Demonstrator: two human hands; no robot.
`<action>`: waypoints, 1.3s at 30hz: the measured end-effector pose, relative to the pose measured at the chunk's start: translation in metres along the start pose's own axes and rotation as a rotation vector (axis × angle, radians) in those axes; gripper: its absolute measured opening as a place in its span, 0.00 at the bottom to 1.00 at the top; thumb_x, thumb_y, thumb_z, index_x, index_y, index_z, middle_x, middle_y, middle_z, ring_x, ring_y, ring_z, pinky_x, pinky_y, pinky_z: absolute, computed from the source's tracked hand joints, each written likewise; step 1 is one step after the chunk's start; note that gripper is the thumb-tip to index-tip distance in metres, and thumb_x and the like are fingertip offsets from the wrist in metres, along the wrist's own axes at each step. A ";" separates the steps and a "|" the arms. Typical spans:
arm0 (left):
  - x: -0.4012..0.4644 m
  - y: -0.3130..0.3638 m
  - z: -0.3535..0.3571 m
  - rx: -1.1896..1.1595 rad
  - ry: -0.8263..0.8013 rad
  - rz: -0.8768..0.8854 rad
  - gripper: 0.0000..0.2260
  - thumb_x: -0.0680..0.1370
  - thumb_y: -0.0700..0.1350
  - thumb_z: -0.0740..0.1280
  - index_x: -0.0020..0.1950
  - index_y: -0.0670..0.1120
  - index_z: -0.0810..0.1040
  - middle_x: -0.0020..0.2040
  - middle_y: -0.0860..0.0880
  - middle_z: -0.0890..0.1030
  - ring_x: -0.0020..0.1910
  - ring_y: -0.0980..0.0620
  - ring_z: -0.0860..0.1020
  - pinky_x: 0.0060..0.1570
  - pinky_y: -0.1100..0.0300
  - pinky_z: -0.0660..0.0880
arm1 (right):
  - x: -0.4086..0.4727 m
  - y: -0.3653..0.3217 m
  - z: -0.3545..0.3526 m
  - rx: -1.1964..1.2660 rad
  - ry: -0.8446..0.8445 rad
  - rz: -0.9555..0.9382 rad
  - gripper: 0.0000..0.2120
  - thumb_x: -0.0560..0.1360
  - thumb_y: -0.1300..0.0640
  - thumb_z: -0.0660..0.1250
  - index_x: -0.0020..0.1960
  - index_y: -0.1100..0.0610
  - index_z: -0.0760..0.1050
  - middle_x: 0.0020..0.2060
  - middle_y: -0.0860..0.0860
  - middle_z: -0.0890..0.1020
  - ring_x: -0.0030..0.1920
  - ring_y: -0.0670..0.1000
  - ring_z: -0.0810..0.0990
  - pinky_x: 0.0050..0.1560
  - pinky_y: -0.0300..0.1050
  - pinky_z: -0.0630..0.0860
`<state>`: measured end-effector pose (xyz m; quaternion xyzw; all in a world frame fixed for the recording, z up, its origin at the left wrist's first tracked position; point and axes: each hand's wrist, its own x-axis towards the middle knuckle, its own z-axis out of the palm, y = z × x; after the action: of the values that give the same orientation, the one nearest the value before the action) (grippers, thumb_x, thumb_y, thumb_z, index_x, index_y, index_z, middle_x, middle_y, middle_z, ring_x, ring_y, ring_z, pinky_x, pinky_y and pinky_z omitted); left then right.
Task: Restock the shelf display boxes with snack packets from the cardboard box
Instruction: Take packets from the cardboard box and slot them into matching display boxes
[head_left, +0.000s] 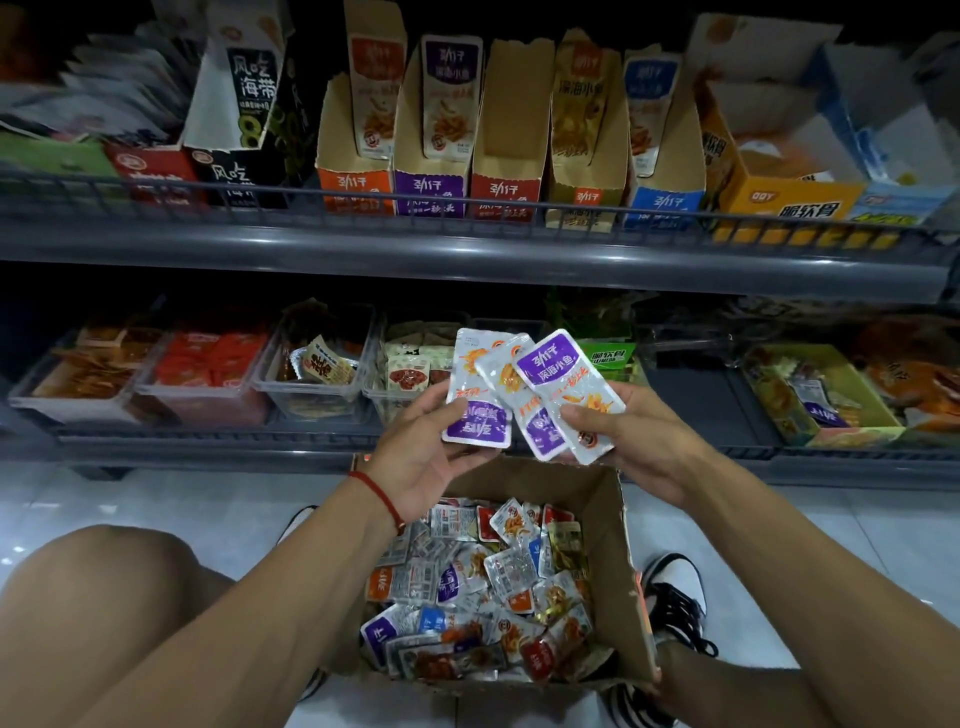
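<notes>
- Three glossy foil snack packets (524, 395), flat rectangles with purple labels, are fanned out above the cardboard box (613, 525).
- The left hand (426, 447) pinches the leftmost packet, fingers curled behind it; the right hand (623, 436) grips the other two, thumb on top.
- The brown corrugated box sits on the tiled floor (104, 499), heaped with crinkly mixed packets.
- The purple display box (428, 195), of card, stands on the upper shelf (467, 249).

Purple snack packets (530, 395) are glossy, crinkly foil-plastic. Right below them the cardboard box (618, 566) is matt brown with rough torn edges. Above them, display boxes (434, 192) look like printed card on a smooth grey shelf (467, 254).
</notes>
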<state>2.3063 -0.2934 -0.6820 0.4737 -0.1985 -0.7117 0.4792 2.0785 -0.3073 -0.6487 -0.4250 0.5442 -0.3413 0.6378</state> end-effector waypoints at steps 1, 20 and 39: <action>-0.002 -0.002 0.003 0.027 -0.025 -0.002 0.14 0.81 0.40 0.67 0.66 0.46 0.76 0.59 0.41 0.84 0.56 0.43 0.84 0.52 0.46 0.82 | 0.000 0.005 0.008 0.028 0.043 -0.005 0.12 0.76 0.62 0.72 0.60 0.59 0.80 0.52 0.55 0.87 0.51 0.55 0.87 0.49 0.51 0.83; -0.007 0.015 -0.002 0.397 0.065 0.256 0.17 0.74 0.34 0.75 0.59 0.49 0.79 0.52 0.44 0.86 0.48 0.46 0.86 0.41 0.54 0.82 | -0.011 -0.029 -0.012 -0.752 -0.101 -0.291 0.16 0.73 0.50 0.75 0.60 0.43 0.80 0.51 0.43 0.84 0.50 0.44 0.84 0.46 0.45 0.84; -0.025 0.034 0.013 0.236 -0.224 0.001 0.19 0.79 0.49 0.68 0.63 0.36 0.80 0.59 0.36 0.83 0.59 0.39 0.82 0.60 0.45 0.79 | -0.016 -0.008 0.014 -0.822 -0.073 -0.224 0.16 0.74 0.43 0.74 0.52 0.52 0.76 0.45 0.49 0.86 0.46 0.48 0.85 0.49 0.54 0.83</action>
<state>2.3139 -0.2898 -0.6389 0.4443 -0.3332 -0.7315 0.3956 2.0898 -0.2937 -0.6340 -0.7122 0.5626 -0.1478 0.3930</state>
